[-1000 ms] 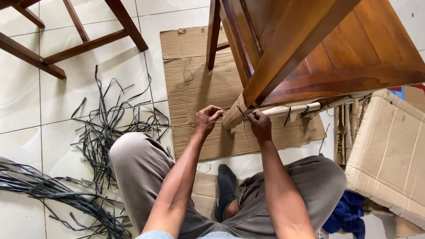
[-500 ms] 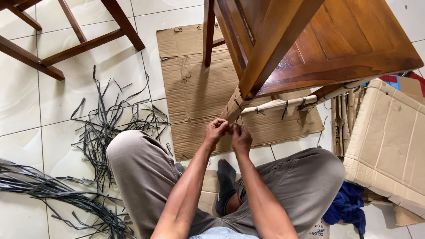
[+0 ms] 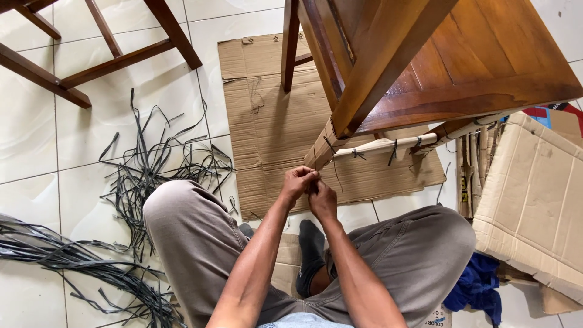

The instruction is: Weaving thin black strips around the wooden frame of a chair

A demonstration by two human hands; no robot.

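I sit on the floor in front of a brown wooden chair (image 3: 449,67) standing on flattened cardboard (image 3: 273,121). Its near leg (image 3: 319,152) and lower rail (image 3: 388,146) are wrapped in cardboard strips tied with thin dark strands. My left hand (image 3: 297,182) and my right hand (image 3: 322,197) are pressed together just below that wrapped leg, fingers pinched around a thin dark strand (image 3: 331,161) that runs up to the leg. The strand between my fingers is mostly hidden.
A heap of black strap cuttings (image 3: 152,176) lies on the white tiles at left, with a bundle of longer straps (image 3: 54,255) near my left knee. Another wooden frame (image 3: 91,54) stands top left. A cardboard box (image 3: 534,206) and blue cloth (image 3: 480,285) sit at right.
My hands came together and dropped from the wrapped leg's lower end to a spot just below it, drawing toward my lap. The view shifted slightly.
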